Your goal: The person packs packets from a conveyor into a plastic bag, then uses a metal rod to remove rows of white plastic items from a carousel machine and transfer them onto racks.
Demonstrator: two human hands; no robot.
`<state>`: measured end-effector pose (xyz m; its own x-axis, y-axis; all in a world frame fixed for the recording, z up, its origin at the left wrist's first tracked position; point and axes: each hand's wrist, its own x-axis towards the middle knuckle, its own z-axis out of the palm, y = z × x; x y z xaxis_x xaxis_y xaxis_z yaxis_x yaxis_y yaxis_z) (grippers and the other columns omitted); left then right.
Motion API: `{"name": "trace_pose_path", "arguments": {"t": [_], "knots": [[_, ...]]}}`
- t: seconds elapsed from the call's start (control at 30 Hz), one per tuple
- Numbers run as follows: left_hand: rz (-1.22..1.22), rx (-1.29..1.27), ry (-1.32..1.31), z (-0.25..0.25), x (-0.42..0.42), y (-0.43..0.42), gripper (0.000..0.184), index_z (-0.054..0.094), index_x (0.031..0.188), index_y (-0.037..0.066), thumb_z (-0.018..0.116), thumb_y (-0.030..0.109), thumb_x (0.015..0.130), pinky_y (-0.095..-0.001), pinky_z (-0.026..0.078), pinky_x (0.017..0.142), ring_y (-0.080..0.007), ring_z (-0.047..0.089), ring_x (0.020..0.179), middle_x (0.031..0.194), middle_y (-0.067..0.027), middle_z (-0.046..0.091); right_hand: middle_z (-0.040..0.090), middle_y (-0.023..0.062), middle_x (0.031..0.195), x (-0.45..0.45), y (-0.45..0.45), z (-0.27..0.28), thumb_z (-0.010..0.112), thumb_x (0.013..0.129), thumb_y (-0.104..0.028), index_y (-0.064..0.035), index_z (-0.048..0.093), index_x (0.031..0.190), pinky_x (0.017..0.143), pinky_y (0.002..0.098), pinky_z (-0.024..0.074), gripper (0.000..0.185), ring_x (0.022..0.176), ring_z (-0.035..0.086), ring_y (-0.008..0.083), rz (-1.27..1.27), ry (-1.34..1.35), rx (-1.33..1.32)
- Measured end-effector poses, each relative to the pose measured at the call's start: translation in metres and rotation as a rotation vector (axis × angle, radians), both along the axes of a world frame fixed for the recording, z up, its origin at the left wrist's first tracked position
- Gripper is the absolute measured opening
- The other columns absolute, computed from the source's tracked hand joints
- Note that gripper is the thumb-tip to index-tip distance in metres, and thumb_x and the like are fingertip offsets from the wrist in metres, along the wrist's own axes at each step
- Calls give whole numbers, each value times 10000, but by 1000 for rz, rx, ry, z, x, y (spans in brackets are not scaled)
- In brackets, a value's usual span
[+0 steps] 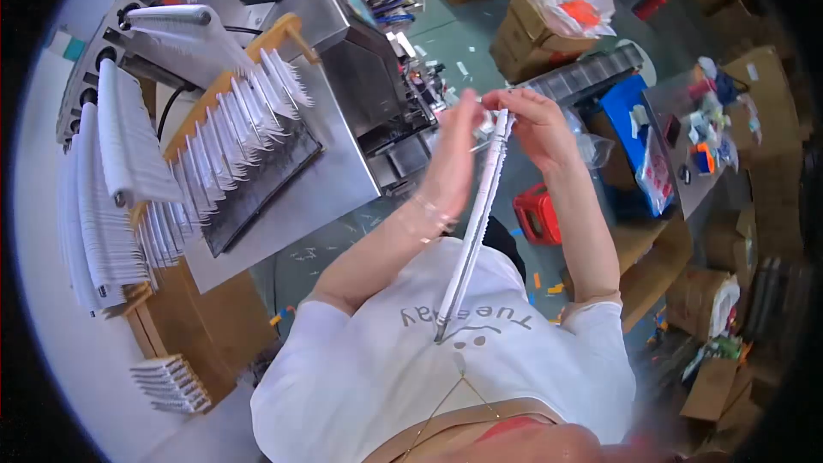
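A long, narrow bundle of white strips (484, 206) runs from between my hands down to the front of the white shirt, its edge finely ridged. My right hand (540, 129) is closed around its top end, fingers bent over it. Just left of the bundle is my left hand (454, 159), blurred, with its fingers stretched out and seemingly not wrapped round anything; whether it touches the strips is unclear.
White strips hang on a wooden rack (197, 124) at the left, over a metal table (330, 159). Machinery (390, 0) stands behind it. A carton (527, 34) holds a plastic bag. On the right are a red container (537, 214), a blue tray (626, 129) and more boxes.
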<state>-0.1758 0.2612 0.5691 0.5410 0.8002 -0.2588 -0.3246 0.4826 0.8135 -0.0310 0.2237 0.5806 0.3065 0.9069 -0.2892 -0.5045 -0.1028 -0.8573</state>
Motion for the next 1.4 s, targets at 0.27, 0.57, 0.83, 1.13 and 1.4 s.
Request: {"name": "trace_pose_path", "arguments": {"t": [0.27, 0.57, 0.83, 1.13, 1.4], "knots": [[-576, 343, 474, 68, -135, -10, 69, 667, 838, 24, 619, 72, 831, -249, 419, 626, -95, 527, 721, 804, -32, 581, 627, 132, 816, 39, 88, -8, 558, 867, -152, 3, 584, 778, 722, 294, 453, 180, 771, 594, 206, 363, 140, 26], [-423, 429, 320, 71, -2, -22, 125, 680, 898, 19, 697, 70, 785, -230, 384, 562, -90, 510, 668, 763, -29, 567, 595, 123, 777, 154, 172, 8, 529, 872, -155, 16, 574, 791, 699, 318, 459, 195, 741, 572, 215, 536, 81, 65], [11, 618, 761, 77, 68, 23, 98, 638, 903, 20, 619, 80, 828, -253, 451, 650, -149, 570, 737, 775, -69, 588, 585, 105, 843, 269, 195, 68, 543, 880, -109, 4, 573, 828, 730, 277, 428, 128, 785, 547, 174, 365, -64, 398], [757, 1094, 959, 95, 73, 123, 263, 563, 1093, 7, 553, -45, 835, -304, 488, 706, -251, 611, 799, 891, -130, 608, 573, 70, 904, 286, 200, 87, 512, 934, -149, 11, 552, 962, 706, 248, 399, 167, 753, 485, 110, 245, -218, 636], [970, 1178, 765, 111, 73, 164, 314, 539, 1140, -19, 586, -55, 831, -243, 469, 792, -117, 605, 846, 916, -85, 654, 542, 86, 931, 289, 186, 121, 576, 890, -92, 13, 588, 999, 696, 243, 385, 152, 747, 482, 128, 447, -459, 807]]}}
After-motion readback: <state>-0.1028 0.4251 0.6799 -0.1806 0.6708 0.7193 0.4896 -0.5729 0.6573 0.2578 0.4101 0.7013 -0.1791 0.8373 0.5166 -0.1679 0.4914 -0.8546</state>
